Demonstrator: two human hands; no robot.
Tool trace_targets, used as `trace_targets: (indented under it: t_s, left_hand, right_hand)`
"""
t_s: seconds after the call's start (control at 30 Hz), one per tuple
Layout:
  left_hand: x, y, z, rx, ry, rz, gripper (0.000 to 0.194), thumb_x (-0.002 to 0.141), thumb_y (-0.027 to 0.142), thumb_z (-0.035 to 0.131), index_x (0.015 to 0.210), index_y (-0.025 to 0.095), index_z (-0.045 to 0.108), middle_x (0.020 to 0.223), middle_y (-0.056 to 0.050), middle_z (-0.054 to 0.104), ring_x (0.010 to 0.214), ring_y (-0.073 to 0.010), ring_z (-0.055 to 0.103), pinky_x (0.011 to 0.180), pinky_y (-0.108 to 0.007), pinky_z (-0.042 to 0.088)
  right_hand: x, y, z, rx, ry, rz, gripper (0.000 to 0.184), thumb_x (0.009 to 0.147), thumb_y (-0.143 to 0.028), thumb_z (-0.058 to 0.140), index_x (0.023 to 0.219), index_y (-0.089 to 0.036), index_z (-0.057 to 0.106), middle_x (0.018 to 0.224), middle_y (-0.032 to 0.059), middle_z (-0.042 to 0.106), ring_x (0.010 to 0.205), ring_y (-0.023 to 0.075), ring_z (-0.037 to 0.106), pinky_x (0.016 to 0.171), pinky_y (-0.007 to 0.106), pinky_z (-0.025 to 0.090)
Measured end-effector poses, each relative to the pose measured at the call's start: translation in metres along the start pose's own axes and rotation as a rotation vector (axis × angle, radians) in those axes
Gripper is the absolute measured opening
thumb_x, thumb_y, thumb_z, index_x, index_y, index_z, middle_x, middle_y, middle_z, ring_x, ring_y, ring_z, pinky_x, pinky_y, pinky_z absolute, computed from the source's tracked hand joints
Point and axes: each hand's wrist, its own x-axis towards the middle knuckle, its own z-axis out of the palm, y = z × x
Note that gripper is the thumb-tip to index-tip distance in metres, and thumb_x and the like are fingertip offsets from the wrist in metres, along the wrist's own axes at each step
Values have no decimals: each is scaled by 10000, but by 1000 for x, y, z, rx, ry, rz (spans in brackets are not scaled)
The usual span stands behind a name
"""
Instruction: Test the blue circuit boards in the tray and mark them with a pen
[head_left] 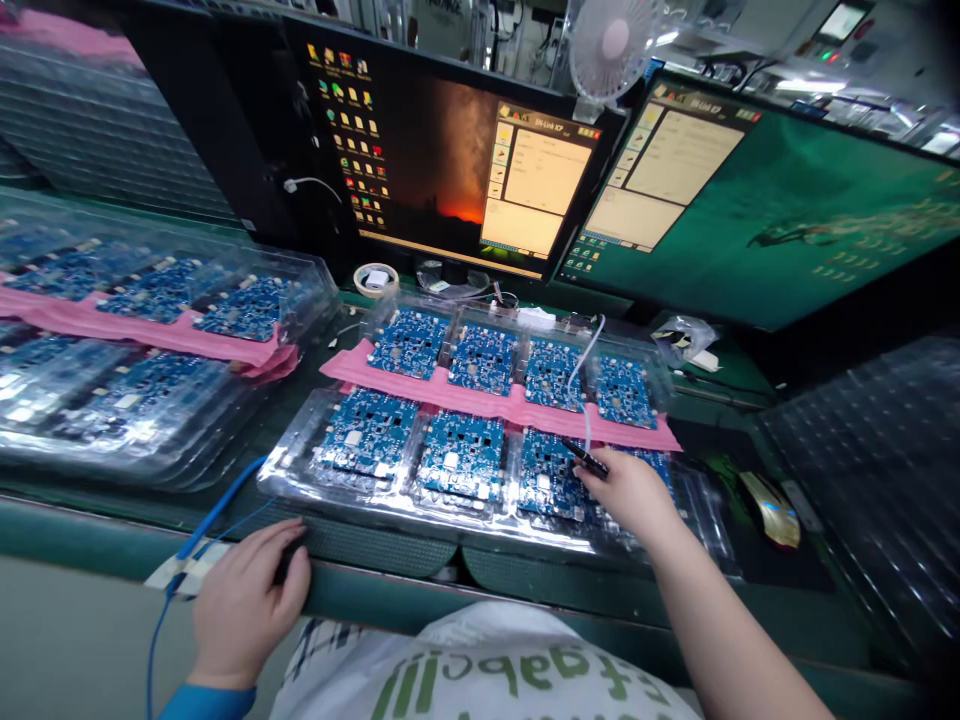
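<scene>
The right hand (626, 490) pinches what seems a pen (588, 459), fingers closed, just beside a board (546, 485); the left hand (251, 595) curls loosely, empty.

"What are we wearing on top?"

"A white garment (472, 630) with chunky green lettering (427, 686) across the front."

"And there's some dark-and-white checked cloth (319, 645) showing at our left side, isn't there?"

"There is. Just behind our left hand (251, 590) we've got a bright blue cuff (210, 703), plain and snug, while our right forearm (720, 620) is bare as far as we can see."
</scene>
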Motion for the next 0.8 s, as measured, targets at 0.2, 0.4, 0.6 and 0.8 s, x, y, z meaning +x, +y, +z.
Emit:
trace_targets:
  t_s: [0.2, 0.4, 0.6, 0.8]
  left_hand:
    - [-1, -1, 1, -18, 17, 3, 214, 768, 284, 430, 815, 129, 571, 821, -102, 622, 765, -228, 574, 722, -358, 437]
    - [-1, 1, 1, -10, 1, 4, 223, 772, 298, 420, 801, 136, 572, 801, -96, 622, 751, -231, 575, 710, -363, 438]
    - [1, 1, -1, 8, -6, 25, 217, 779, 285, 415, 805, 130, 564, 794, -105, 617, 742, -227, 566, 697, -358, 434]
    - [1, 0, -1, 2, -11, 28, 211, 777, 294, 416, 804, 144, 563, 786, -92, 620, 735, -225, 569, 696, -352, 430]
  right_hand:
    - [2, -5, -4, -36, -15, 30, 145, 794, -316, 543, 914, -285, 618, 774, -45, 616, 727, 155, 573, 545, 192, 340]
    - [1, -12, -5, -127, -12, 29, 131, 800, -328, 536, 877, -262, 620, 753, -14, 614, 692, 182, 569, 509, 216, 296]
    - [-1, -15, -3, -206, -5, 15, 124, 817, -324, 513, 849, -253, 609, 780, -8, 608, 682, 191, 566, 490, 225, 280]
    - [-2, -12, -4, -232, -32, -74, 110, 808, -299, 535, 880, -258, 607, 833, -18, 604, 752, 175, 563, 545, 219, 329]
